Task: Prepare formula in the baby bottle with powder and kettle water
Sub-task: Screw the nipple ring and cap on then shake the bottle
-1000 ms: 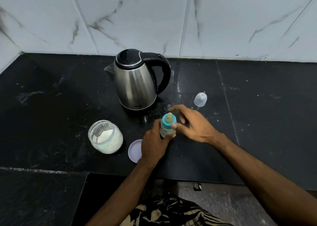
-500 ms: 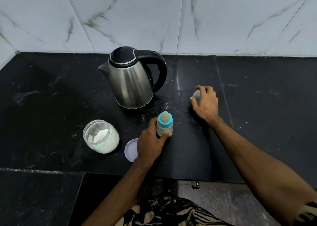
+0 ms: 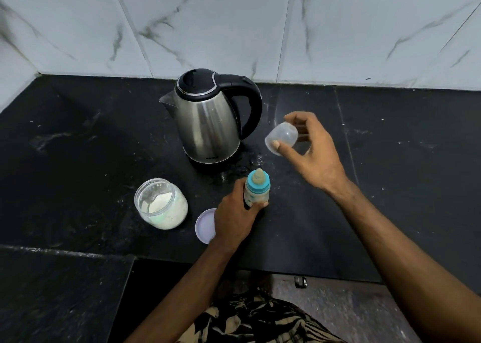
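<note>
The baby bottle [image 3: 257, 189], with a teal collar and a beige nipple, stands upright on the black counter [image 3: 390, 186]. My left hand [image 3: 235, 216] is wrapped around its body from the left. My right hand [image 3: 312, 152] holds the clear dome cap [image 3: 282, 137] in the air, up and to the right of the bottle, pinched between thumb and fingers. The steel kettle [image 3: 208, 124] with a black lid and handle stands behind the bottle. An open glass jar of white powder [image 3: 160, 203] sits to the left.
The jar's round lilac lid [image 3: 204, 225] lies flat by my left wrist, partly hidden by it. White marble tiles [image 3: 234, 25] back the counter. The counter's front edge steps down at lower left. Powder specks dot the surface near the kettle.
My right hand left the bottle's nipple collar, reached to the cap lying right of the kettle, and has now lifted it off the counter. My left hand stayed on the bottle.
</note>
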`<state>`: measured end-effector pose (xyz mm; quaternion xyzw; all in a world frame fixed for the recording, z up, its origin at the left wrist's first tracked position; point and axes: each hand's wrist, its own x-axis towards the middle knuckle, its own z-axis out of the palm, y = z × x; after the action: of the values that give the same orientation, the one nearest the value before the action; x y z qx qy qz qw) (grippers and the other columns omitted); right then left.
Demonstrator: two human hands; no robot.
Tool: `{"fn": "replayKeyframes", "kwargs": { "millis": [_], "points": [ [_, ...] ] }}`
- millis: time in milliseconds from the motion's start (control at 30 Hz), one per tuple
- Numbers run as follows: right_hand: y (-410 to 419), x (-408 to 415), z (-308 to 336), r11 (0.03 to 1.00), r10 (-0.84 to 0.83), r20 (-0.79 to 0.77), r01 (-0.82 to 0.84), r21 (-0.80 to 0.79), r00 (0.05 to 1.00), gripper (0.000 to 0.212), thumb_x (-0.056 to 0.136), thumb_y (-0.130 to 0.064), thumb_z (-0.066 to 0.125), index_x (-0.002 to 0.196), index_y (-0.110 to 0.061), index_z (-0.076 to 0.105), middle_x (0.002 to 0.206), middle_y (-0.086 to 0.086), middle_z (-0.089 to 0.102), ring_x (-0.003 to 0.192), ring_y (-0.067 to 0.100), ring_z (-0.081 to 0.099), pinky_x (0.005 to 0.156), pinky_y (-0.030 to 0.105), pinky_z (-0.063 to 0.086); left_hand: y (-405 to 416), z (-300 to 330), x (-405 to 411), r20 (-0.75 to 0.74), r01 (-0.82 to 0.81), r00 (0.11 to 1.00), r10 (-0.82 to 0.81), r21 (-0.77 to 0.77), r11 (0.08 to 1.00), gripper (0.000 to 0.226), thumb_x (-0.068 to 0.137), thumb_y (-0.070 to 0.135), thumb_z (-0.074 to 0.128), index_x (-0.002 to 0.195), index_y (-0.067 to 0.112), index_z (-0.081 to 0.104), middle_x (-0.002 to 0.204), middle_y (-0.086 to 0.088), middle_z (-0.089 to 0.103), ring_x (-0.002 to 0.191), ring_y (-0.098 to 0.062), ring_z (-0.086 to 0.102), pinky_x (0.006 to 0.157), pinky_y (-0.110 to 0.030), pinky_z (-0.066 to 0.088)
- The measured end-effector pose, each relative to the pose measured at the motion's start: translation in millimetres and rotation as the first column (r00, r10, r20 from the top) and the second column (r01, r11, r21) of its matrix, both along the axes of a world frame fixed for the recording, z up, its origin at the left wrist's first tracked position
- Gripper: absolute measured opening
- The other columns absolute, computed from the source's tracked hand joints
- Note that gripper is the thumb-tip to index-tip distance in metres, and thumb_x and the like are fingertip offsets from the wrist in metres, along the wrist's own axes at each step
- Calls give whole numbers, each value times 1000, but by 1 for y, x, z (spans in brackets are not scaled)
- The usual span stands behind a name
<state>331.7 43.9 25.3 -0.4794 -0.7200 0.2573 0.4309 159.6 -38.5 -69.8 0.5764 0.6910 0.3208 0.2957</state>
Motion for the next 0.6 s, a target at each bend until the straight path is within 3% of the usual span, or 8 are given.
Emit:
{"fn": "replayKeyframes", "kwargs": {
  "millis": [133,300,433,600],
  "points": [
    [-27,-15,-2,983,167,169,-177,47,971,46,87,-35,74,123,-15,54,118,-5,57,105,7,58,89,24,51,-1,2,0,20,4,1000,-4,-2,1000,58,78,49,74,127,34,47,113,11,69,104,-15,65,82,-34,51],
    [-38,-23,-24,970,203,284,-231,68,937,48,87,-41,70,124,-13,57,122,0,57,110,12,56,93,30,50,-2,3,-1,37,21,999,-21,10,1000,52,80,46,73,123,33,48,108,11,68,98,-13,65,79,-35,53],
    [-43,-26,-42,980,170,307,-194,50,936,49,89,-41,69,129,-15,56,128,1,53,116,16,54,96,33,49,-1,3,-1,39,40,998,-41,5,999,53,82,42,72,128,29,48,111,9,68,100,-14,65,77,-31,51],
    [-51,-29,-61,984,160,273,-174,28,949,54,94,-42,60,142,-22,43,134,4,48,122,19,50,100,38,49,-2,2,-1,24,38,999,-39,13,999,49,85,45,68,126,30,48,111,6,70,99,-18,66,78,-38,53]
  ]
}}
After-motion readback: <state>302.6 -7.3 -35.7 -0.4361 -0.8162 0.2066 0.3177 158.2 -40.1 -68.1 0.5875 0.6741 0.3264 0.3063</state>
